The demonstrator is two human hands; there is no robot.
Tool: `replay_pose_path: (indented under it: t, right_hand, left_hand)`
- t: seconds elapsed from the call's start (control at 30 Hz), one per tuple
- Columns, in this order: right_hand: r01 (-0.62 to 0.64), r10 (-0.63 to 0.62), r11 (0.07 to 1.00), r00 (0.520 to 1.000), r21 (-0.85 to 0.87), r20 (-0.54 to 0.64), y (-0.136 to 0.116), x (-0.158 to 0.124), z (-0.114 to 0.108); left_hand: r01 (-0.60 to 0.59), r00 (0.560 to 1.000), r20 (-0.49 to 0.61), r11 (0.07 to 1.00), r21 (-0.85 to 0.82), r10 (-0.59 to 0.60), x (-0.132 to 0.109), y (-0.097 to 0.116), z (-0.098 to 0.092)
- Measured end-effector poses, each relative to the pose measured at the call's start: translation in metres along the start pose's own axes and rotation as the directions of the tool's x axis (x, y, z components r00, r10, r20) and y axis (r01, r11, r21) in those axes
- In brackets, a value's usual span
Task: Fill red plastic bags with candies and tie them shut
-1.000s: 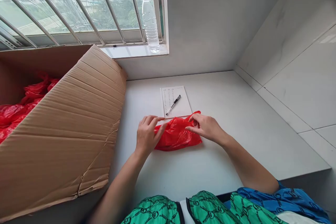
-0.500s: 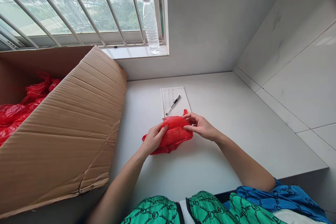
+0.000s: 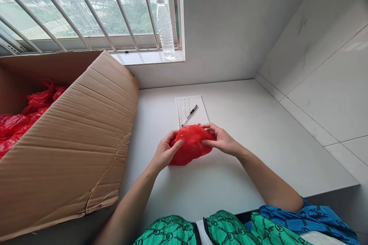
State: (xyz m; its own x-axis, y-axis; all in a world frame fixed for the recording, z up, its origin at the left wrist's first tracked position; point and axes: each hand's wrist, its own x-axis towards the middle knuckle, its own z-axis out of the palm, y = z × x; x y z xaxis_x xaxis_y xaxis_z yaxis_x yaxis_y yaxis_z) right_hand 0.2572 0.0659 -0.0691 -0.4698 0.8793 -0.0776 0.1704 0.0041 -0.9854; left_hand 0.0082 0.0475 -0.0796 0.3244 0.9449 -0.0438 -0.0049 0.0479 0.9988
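A bunched red plastic bag (image 3: 191, 146) is held just in front of me, over the white tabletop (image 3: 247, 122). My left hand (image 3: 166, 152) grips its left side, thumb on the near face and fingers behind. At the right side my right hand (image 3: 220, 139) pinches the bag between thumb and fingers. What the bag contains, if anything, is hidden. Right behind the bag lies a white notebook page (image 3: 201, 111) with rows of small writing, its near end covered by the bag. Across the page rests a black-and-clear pen (image 3: 189, 115).
To the left stands a large cardboard box (image 3: 86, 134) with several red plastic bags (image 3: 37, 101) inside. A water bottle (image 3: 166, 30) stands on the window sill (image 3: 143, 58), beside a barred window. A tiled wall (image 3: 324, 65) bounds the table on the right.
The red bag has become more compact and rounded; its loose left end and the handle sticking up at right are tucked away. Both hands have shifted only slightly.
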Motion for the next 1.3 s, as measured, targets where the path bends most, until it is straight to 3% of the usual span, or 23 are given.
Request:
replay_pose_path:
  t: [0.13,0.23,0.3,0.37,0.47,0.57,0.63,0.7,0.77,0.83,0.9,0.97,1.07,1.17,1.3]
  right_hand:
    - [0.047,-0.049,0.995,0.999,-0.087,-0.020,-0.001,-0.002,-0.004]
    - [0.020,-0.012,0.993,0.998,-0.115,0.066,-0.006,-0.005,-0.009]
    - [0.008,0.008,0.992,0.992,-0.129,0.127,-0.010,-0.006,-0.012]
    - [0.024,-0.003,0.989,0.990,-0.144,0.144,-0.011,-0.006,-0.014]
    - [0.046,-0.035,0.967,0.998,-0.251,0.049,-0.007,-0.003,-0.014]
    - [0.079,-0.183,0.839,0.973,-0.539,-0.141,-0.003,-0.002,-0.007]
    - [0.114,-0.319,0.731,0.929,-0.673,-0.189,-0.002,-0.002,0.002]
    - [0.190,-0.409,0.666,0.902,-0.721,-0.140,-0.001,-0.005,0.013]
    - [0.286,-0.438,0.598,0.899,-0.749,-0.006,0.004,-0.008,0.023]
    - [0.337,-0.393,0.512,0.910,-0.790,0.134,0.012,-0.009,0.031]
    - [0.323,-0.313,0.442,0.930,-0.837,0.194,0.021,-0.009,0.033]
    - [0.287,-0.288,0.390,0.941,-0.875,0.180,0.027,-0.008,0.031]
    - [0.256,-0.360,0.356,0.925,-0.899,0.122,0.023,-0.007,0.025]
    - [0.270,-0.413,0.390,0.906,-0.881,0.095,0.013,-0.008,0.023]
    - [0.331,-0.376,0.429,0.912,-0.841,0.167,0.016,-0.010,0.030]
  left_hand:
    - [-0.021,0.999,0.045,0.995,0.100,0.016,-0.002,0.005,-0.004]
    - [-0.067,0.997,0.052,0.953,0.295,0.054,-0.004,0.006,-0.007]
    - [-0.179,0.982,0.018,0.897,0.404,0.188,-0.007,0.008,-0.007]
    - [-0.303,0.930,-0.034,0.813,0.497,0.367,-0.011,0.011,-0.007]
    - [-0.368,0.862,-0.006,0.635,0.679,0.507,-0.016,0.017,-0.005]
    - [-0.369,0.882,0.149,0.457,0.810,0.447,-0.019,0.020,-0.003]
    - [-0.356,0.903,0.189,0.425,0.833,0.386,-0.020,0.020,-0.002]
    - [-0.297,0.930,0.158,0.420,0.858,0.333,-0.020,0.018,-0.001]
    - [-0.246,0.944,0.138,0.365,0.898,0.299,-0.021,0.011,0.000]
    - [-0.252,0.944,0.171,0.283,0.925,0.281,-0.021,0.001,0.001]
    - [-0.276,0.942,0.214,0.235,0.932,0.257,-0.021,-0.010,0.001]
    - [-0.263,0.949,0.209,0.229,0.937,0.235,-0.020,-0.018,0.001]
    - [-0.181,0.967,0.123,0.256,0.950,0.224,-0.017,-0.022,-0.003]
    - [-0.129,0.972,0.057,0.320,0.939,0.227,-0.015,-0.021,-0.008]
    - [-0.161,0.968,0.072,0.372,0.914,0.242,-0.013,-0.024,-0.008]
